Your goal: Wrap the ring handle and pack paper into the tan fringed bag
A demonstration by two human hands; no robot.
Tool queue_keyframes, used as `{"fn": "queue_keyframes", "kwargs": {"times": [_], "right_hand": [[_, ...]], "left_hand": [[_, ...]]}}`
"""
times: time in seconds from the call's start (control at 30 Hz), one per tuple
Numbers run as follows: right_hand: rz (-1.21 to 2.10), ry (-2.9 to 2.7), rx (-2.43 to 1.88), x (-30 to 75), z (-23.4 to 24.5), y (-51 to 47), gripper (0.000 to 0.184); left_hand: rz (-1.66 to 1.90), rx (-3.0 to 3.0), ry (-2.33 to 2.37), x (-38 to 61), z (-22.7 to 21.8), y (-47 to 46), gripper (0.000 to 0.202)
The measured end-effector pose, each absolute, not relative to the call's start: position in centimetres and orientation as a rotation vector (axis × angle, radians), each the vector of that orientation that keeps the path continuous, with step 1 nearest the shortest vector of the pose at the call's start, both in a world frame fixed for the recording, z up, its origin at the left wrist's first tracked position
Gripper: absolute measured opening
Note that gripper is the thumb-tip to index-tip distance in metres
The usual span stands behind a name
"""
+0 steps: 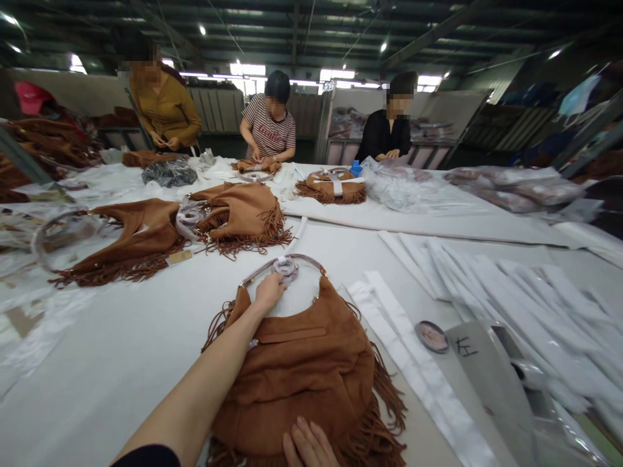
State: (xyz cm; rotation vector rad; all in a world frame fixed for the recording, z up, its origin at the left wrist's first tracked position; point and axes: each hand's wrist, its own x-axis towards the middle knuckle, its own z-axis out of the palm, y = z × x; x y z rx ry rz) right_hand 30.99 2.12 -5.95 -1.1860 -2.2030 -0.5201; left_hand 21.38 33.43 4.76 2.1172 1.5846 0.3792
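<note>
A brown suede handbag (296, 363) with fringe along its sides and bottom lies flat on the table in front of me. Its handle, wrapped in pale film, arches at the far end. Inside that arch sits a coiled, wrapped strap (288, 270). My left hand (270, 290) reaches across the bag's left side, its fingers closed at the coil; the fingertips are partly hidden. Near the bag's lower edge, my right hand (310, 443) rests flat on the suede with fingers extended, cut off by the frame's bottom.
Two more fringed bags (139, 230) (243, 211) lie at the left. White padding strips (506, 292) spread over the right, beside a tape dispenser (491, 370) and a small round dish (431, 337). Three people stand across the table, one handling a brown bag (257, 167). Plastic bags (403, 185) lie beyond.
</note>
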Motion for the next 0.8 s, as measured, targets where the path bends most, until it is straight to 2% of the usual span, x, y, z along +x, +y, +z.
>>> {"fn": "queue_keyframes", "kwargs": {"times": [0.17, 0.27, 0.33, 0.37, 0.47, 0.53, 0.6, 0.67, 0.8], "right_hand": [[-0.441, -2.221, -1.175, 32.1, -1.7, 2.4, 0.034], [-0.345, -2.289, -1.257, 34.4, 2.4, 3.3, 0.035], [-0.247, -2.319, -1.436, 36.0, 4.7, 4.4, 0.052], [-0.186, -2.339, -1.505, 36.6, 5.5, 5.1, 0.064], [-0.042, -2.466, -1.613, 37.1, 6.5, 7.1, 0.095], [-0.032, -2.562, -1.652, 36.7, 6.6, 8.0, 0.103], [-0.058, -2.625, -1.677, 36.2, 6.7, 8.3, 0.100], [-0.073, -2.653, -1.677, 36.0, 7.1, 8.2, 0.087], [-0.073, -2.616, -1.613, 36.4, 7.5, 7.2, 0.053]], "left_hand": [[0.633, 2.190, 1.524, 18.4, 9.5, 28.7, 0.023], [0.601, 2.385, 1.176, 14.8, 11.1, 21.6, 0.026], [0.386, 2.535, 1.082, 12.7, 10.6, 16.8, 0.031], [0.312, 2.579, 1.127, 11.9, 9.9, 14.9, 0.041], [0.131, 2.638, 1.304, 11.0, 7.6, 11.6, 0.087], [0.019, 2.645, 1.355, 11.3, 6.8, 11.2, 0.098], [-0.073, 2.647, 1.360, 11.8, 6.9, 11.4, 0.091], [-0.104, 2.661, 1.337, 12.0, 7.5, 11.5, 0.075], [-0.028, 2.761, 1.252, 11.3, 7.6, 10.7, 0.029]]}}
